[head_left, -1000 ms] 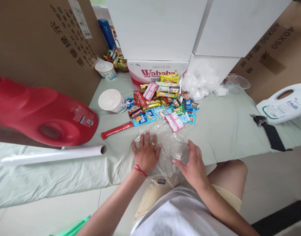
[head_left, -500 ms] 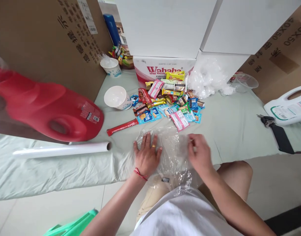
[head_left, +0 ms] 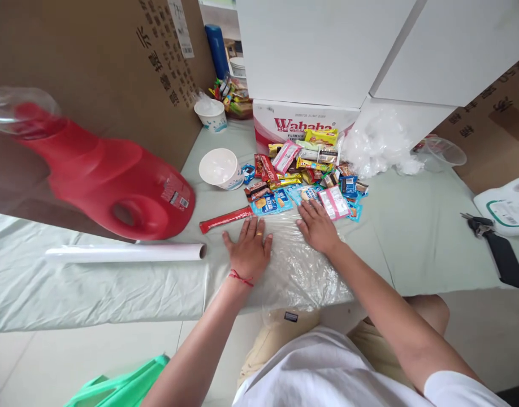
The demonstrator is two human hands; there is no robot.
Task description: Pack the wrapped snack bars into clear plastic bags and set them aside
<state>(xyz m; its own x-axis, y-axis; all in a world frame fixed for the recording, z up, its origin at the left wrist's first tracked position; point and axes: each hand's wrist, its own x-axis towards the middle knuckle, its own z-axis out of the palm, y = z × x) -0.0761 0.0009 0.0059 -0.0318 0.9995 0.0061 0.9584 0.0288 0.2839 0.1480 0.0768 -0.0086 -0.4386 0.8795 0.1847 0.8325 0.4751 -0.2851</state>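
Observation:
A sheet of clear plastic film (head_left: 299, 265) lies wrinkled on the table, its near part hanging over the front edge. My left hand (head_left: 249, 249) presses flat on its left side, fingers spread, a ring on one finger and a red cord at the wrist. My right hand (head_left: 319, 229) rests open at the film's far side, its fingertips reaching the blue snack packets. Just beyond is a pile of wrapped snacks (head_left: 302, 164), with a pink-and-white packet (head_left: 334, 202) close to the right fingers. A long red stick packet (head_left: 225, 219) lies beyond my left hand.
At left are a red jug (head_left: 128, 181) and a white film roll (head_left: 128, 252). Paper bowls (head_left: 219, 168) stand behind. A Wahaha carton (head_left: 268, 127) and crumpled clear plastic (head_left: 378, 144) sit at the back. Scissors (head_left: 478, 223), a black phone-like object (head_left: 507, 257) and a white jug (head_left: 505, 209) lie right.
My right hand has gone from a closed grip at the film's right side to lying open near the snacks. The film lies flatter. My left hand stays spread on it; the view has shifted.

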